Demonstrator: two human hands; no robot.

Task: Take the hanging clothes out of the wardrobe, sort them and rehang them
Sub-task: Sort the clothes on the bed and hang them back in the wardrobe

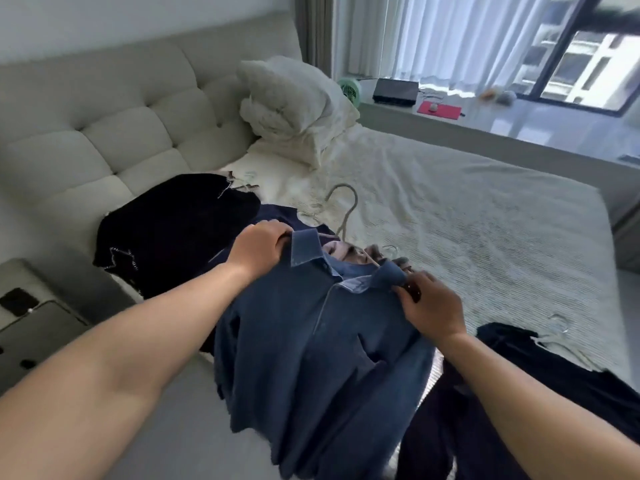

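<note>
A blue collared shirt [311,348] hangs in front of me over the near edge of the bed. My left hand [258,249] grips its left shoulder beside the collar. My right hand [433,306] grips the right shoulder, and a dark piece of what looks like a hanger shows under its fingers. A light wire hanger [346,209] lies on the bed just beyond the collar. A black garment [173,230] lies at the left near the headboard, a navy one [277,216] next to it. Another dark garment [568,382] lies at the lower right, with a pale hanger [557,323] at its top.
The bed [467,220] has a cream cover and white pillows [294,102] against a padded headboard [121,109]. A bedside table [41,327] with a phone stands at the left. A window ledge [519,119] with a small green fan, a dark box and a red pad runs along the back.
</note>
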